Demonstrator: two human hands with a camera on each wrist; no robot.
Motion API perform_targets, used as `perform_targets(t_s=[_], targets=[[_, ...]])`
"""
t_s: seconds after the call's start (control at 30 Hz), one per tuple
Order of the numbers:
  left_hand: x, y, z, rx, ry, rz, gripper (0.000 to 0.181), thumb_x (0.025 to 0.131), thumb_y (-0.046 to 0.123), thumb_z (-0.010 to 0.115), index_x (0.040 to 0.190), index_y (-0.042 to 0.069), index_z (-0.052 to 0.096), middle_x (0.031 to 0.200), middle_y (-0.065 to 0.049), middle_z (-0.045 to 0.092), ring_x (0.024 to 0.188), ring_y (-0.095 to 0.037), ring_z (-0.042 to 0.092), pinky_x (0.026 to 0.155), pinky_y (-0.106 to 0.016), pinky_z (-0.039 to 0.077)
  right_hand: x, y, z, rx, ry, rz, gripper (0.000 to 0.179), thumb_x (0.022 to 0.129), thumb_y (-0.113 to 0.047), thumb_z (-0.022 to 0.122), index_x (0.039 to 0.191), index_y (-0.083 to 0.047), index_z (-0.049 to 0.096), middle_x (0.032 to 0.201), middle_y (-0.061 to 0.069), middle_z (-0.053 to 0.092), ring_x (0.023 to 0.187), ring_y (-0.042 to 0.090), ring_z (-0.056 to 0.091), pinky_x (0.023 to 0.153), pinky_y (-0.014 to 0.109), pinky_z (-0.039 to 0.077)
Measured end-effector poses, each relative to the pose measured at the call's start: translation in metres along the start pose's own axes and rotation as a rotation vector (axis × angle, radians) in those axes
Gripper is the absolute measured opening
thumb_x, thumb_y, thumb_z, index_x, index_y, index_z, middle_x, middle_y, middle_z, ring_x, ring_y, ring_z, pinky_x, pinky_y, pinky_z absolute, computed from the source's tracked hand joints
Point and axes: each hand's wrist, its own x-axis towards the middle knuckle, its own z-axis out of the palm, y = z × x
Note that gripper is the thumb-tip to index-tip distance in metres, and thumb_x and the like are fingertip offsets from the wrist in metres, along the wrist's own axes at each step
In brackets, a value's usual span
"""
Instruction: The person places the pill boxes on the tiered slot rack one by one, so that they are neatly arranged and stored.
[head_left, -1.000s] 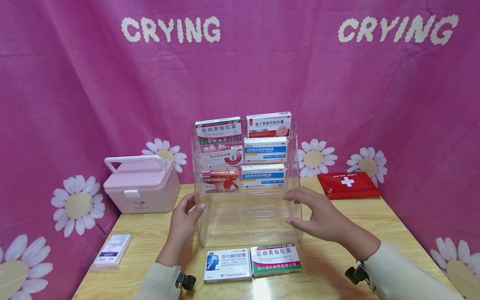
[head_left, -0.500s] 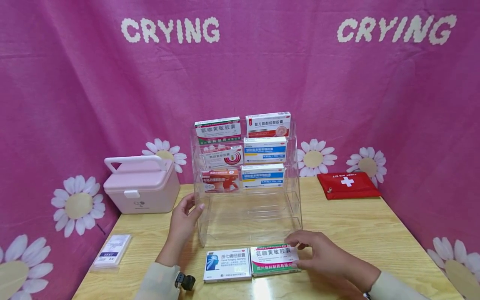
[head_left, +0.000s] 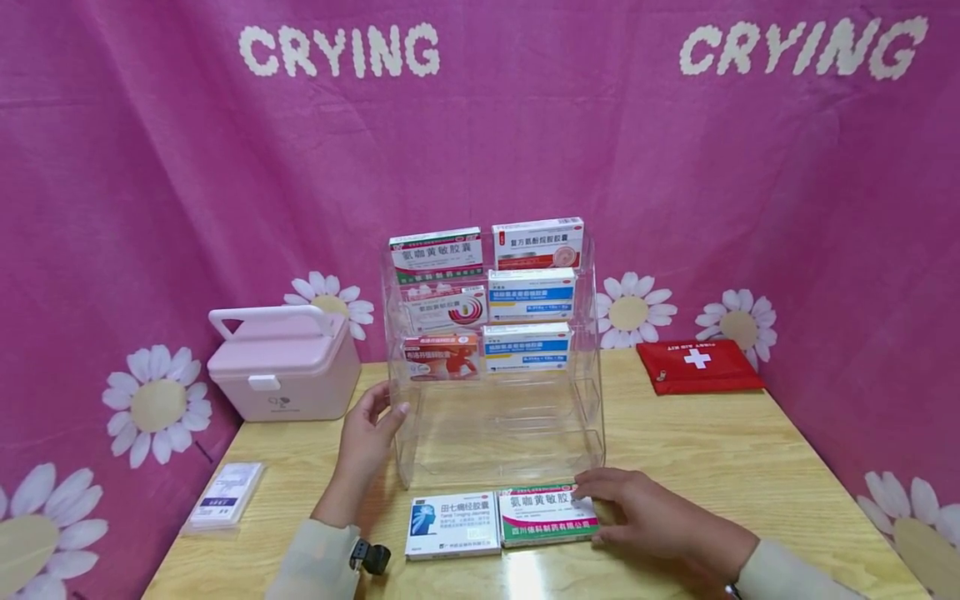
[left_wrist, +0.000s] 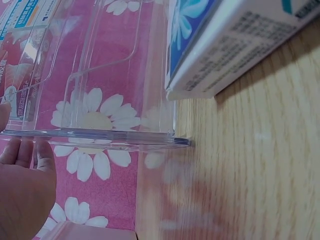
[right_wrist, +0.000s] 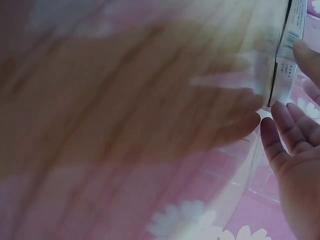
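A clear acrylic display rack [head_left: 495, 417] stands on the table, with medicine boxes in its upper tiers. My left hand [head_left: 367, 433] grips its left side panel, thumb in front and fingers behind; the left wrist view shows the fingers [left_wrist: 22, 152] on the panel. Two medicine boxes lie flat before the rack: a white-and-blue one [head_left: 452, 525] and a green-and-pink one [head_left: 547, 517], side by side. My right hand [head_left: 652, 517] is at the right end of the green-and-pink box, fingers extended by its far corner, thumb by its near corner. Its fingers [right_wrist: 287, 130] show beside the box end.
A pink lidded case [head_left: 285, 367] stands at the back left, with a stack of white cards or packets [head_left: 223, 496] in front of it. A red first aid pouch [head_left: 701, 367] lies at the back right. The pink curtain [head_left: 480, 125] hangs behind the table [head_left: 697, 450].
My right hand has come down from the rack's right side to the green-and-pink medicine box, and its thumb has shifted to the box's right end. The left hand keeps its grip on the rack.
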Motion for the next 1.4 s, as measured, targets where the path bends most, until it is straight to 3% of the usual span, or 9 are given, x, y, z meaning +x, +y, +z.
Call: perform_targets(t_s=[0.17, 0.4, 0.53, 0.6, 0.67, 0.77, 0.87, 1.17, 1.4], targets=[[0.0, 0.0, 0.0, -0.012, 0.004, 0.007, 0.048, 0.106, 0.004, 0.07, 0.151, 0.0, 0.056, 0.151, -0.023, 0.06, 0.149, -0.037, 0.052, 0.102, -0.011, 0.053, -0.002, -0.001, -0.002, -0.027, -0.005, -0.031, 0.047, 0.091, -0.044, 0.089, 0.134, -0.046, 0.07, 0.147, -0.01, 0.061, 0.14, 0.026, 0.055, 0.118, 0.062, 0.05], [-0.001, 0.001, 0.001, -0.031, 0.012, 0.026, 0.049, 0.105, 0.0, 0.069, 0.151, -0.004, 0.055, 0.151, -0.027, 0.059, 0.148, -0.041, 0.052, 0.103, -0.011, 0.054, -0.01, 0.0, -0.007, 0.06, -0.036, 0.061, 0.053, 0.084, -0.045, 0.094, 0.132, -0.05, 0.07, 0.148, -0.008, 0.062, 0.142, 0.031, 0.053, 0.118, 0.07, 0.047], [-0.001, 0.001, 0.002, -0.031, 0.018, 0.034, 0.047, 0.104, -0.001, 0.069, 0.15, -0.004, 0.056, 0.147, -0.027, 0.061, 0.145, -0.042, 0.054, 0.097, -0.008, 0.053, -0.011, 0.002, -0.005, 0.078, -0.029, 0.058, 0.055, 0.084, -0.049, 0.093, 0.134, -0.049, 0.07, 0.15, -0.006, 0.063, 0.143, 0.034, 0.054, 0.119, 0.074, 0.044], [-0.002, 0.002, 0.002, -0.031, 0.016, 0.027, 0.047, 0.105, -0.001, 0.069, 0.15, -0.004, 0.056, 0.148, -0.026, 0.061, 0.144, -0.039, 0.054, 0.097, -0.009, 0.053, -0.011, 0.002, -0.004, 0.058, -0.012, 0.054, 0.061, 0.082, -0.049, 0.093, 0.137, -0.05, 0.068, 0.147, -0.009, 0.063, 0.139, 0.029, 0.056, 0.119, 0.067, 0.048], [-0.003, 0.002, 0.002, -0.028, 0.014, 0.016, 0.047, 0.105, 0.001, 0.069, 0.15, -0.003, 0.056, 0.149, -0.025, 0.061, 0.145, -0.037, 0.054, 0.099, -0.01, 0.053, -0.012, 0.001, -0.003, 0.051, 0.01, 0.051, 0.068, 0.08, -0.048, 0.095, 0.141, -0.048, 0.066, 0.142, -0.012, 0.061, 0.134, 0.024, 0.056, 0.118, 0.051, 0.054], [-0.003, 0.003, 0.002, -0.023, 0.01, 0.001, 0.048, 0.105, 0.002, 0.069, 0.151, -0.001, 0.056, 0.15, -0.024, 0.061, 0.147, -0.037, 0.053, 0.102, -0.013, 0.054, -0.013, -0.001, -0.004, 0.101, 0.026, 0.064, 0.076, 0.078, -0.041, 0.099, 0.144, -0.045, 0.063, 0.137, -0.01, 0.055, 0.127, 0.022, 0.054, 0.102, 0.028, 0.061], [-0.003, 0.004, 0.002, -0.018, 0.011, -0.004, 0.048, 0.105, 0.003, 0.07, 0.151, -0.001, 0.057, 0.15, -0.024, 0.061, 0.148, -0.039, 0.053, 0.105, -0.016, 0.055, -0.014, -0.001, -0.004, 0.162, 0.029, 0.087, 0.077, 0.076, -0.036, 0.101, 0.142, -0.044, 0.062, 0.137, -0.005, 0.051, 0.124, 0.024, 0.053, 0.088, 0.018, 0.061], [-0.002, 0.006, 0.005, -0.024, 0.007, 0.002, 0.048, 0.105, 0.002, 0.07, 0.151, -0.002, 0.057, 0.152, -0.025, 0.06, 0.148, -0.039, 0.052, 0.101, -0.011, 0.053, -0.018, -0.004, -0.005, 0.173, 0.087, 0.078, 0.059, 0.084, -0.021, 0.096, 0.131, -0.043, 0.066, 0.138, -0.003, 0.052, 0.119, 0.024, 0.059, 0.09, 0.021, 0.065], [0.0, 0.002, 0.002, 0.018, 0.006, -0.007, 0.049, 0.106, 0.008, 0.07, 0.153, 0.002, 0.056, 0.154, -0.023, 0.06, 0.15, -0.036, 0.053, 0.12, -0.037, 0.052, -0.018, -0.008, -0.007, 0.231, 0.136, -0.004, 0.043, 0.095, -0.009, 0.084, 0.127, -0.034, 0.068, 0.135, 0.0, 0.061, 0.12, 0.024, 0.066, 0.091, 0.029, 0.067]])
